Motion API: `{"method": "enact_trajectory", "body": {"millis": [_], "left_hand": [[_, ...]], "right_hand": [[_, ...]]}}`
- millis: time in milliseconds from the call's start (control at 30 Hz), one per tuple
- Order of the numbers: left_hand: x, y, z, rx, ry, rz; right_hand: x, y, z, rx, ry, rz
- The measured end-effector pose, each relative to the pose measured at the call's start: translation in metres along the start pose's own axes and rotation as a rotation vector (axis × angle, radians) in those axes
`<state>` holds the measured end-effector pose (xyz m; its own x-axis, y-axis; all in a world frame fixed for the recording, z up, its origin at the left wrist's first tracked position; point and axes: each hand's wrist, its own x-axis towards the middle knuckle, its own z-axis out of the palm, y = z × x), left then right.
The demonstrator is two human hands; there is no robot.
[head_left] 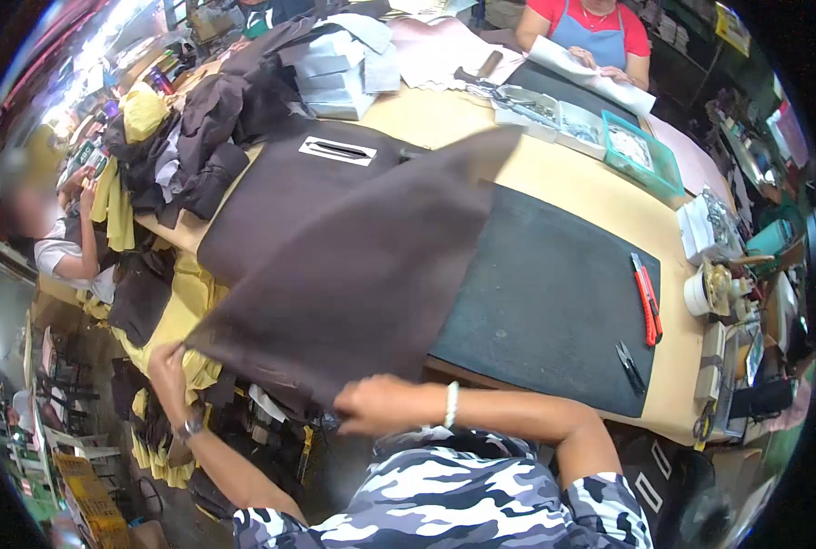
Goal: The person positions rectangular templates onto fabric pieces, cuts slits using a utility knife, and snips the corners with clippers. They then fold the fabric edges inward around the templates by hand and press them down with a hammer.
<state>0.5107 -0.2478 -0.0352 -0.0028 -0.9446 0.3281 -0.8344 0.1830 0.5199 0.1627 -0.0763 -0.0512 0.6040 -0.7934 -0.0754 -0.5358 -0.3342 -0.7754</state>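
Observation:
A large dark brown piece of fabric (pixel 362 265) hangs lifted and slanting over the near edge of the table, its far corner raised in a point. My left hand (pixel 170 373) pinches its left corner. At the near edge, my right hand (pixel 385 403) is closed on the fabric; the fingertips are partly blurred. Under it lies another dark brown piece (pixel 252 201) with a white rectangle (pixel 337 151) that has a black slit. To the right is a black cutting mat (pixel 536 293), bearing a red utility knife (pixel 647 297) and small thread snips (pixel 629 368).
Dark cloth is heaped (pixel 206 128) at the left, with yellow fabric (pixel 183 302) below. Trays of small parts (pixel 554 114) and a teal bin (pixel 644 156) stand at the back. A hammer (pixel 481 71) lies there. One co-worker sits across the table, another at the left.

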Motion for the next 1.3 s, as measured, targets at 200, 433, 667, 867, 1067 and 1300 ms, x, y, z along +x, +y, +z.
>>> {"method": "enact_trajectory", "body": {"millis": [200, 433, 667, 867, 1067, 1300], "left_hand": [[0.034, -0.026, -0.109, 0.293, 0.465, -0.016], [0.186, 0.099, -0.071, 0.192, 0.562, 0.175], [0.248, 0.144, 0.121, -0.478, 0.034, 0.117], [0.283, 0.156, 0.258, -0.653, -0.103, 0.257], [0.290, 0.188, 0.296, -0.252, -0.105, 0.184], [0.276, 0.198, 0.311, -0.051, -0.206, 0.082]], "right_hand": [[0.047, -0.092, -0.007, 0.528, -0.087, -0.512], [0.018, -0.058, -0.136, 0.441, 0.618, -0.224], [0.011, 0.070, -0.164, 0.305, 0.994, 0.358], [0.023, 0.151, -0.181, 0.144, 1.298, 0.423], [0.039, 0.179, -0.208, 0.030, 1.373, 0.545], [0.053, 0.207, -0.209, -0.011, 1.484, 0.600]]}}
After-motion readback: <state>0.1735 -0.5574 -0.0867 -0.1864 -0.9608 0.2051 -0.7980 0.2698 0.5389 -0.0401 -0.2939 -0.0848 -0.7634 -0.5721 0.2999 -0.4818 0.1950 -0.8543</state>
